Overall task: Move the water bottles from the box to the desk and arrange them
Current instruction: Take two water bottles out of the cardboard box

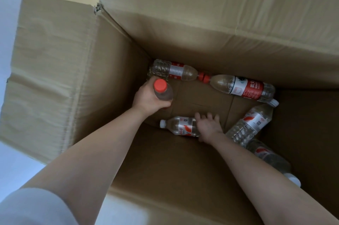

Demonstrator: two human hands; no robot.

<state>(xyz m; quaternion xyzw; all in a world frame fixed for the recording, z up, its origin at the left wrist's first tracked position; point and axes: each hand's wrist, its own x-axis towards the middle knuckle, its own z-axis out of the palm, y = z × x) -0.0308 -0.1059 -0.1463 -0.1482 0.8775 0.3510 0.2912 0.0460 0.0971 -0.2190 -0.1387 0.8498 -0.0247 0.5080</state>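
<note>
Six water bottles are lying or being held inside the open cardboard box (102, 81), all of them down at its floor and none outside it. The left hand (147, 98) is gripping a red-capped bottle (163, 91) near the far left corner, its fingers curled round the body and the cap pointing up toward the camera. Behind it, a second red-capped bottle (176, 70) is lying along the far wall, its cap almost touching the cap of a third red-capped bottle (242, 88), which is lying with its red label facing up. The right hand (209, 126) is reaching down to the middle of the floor with its fingers straight and spread apart, resting against the base end of a white-capped bottle (178, 125) that is lying on its side with the cap pointing left; the fingers are not wrapping round it. Just right of that hand, another white-capped bottle (252, 125) is leaning toward the right wall with its cap up near the third bottle's base, and a last one (269, 157) is lying nearer, partly in shadow. A white sleeve (33, 206) is showing at the lower left.
</note>
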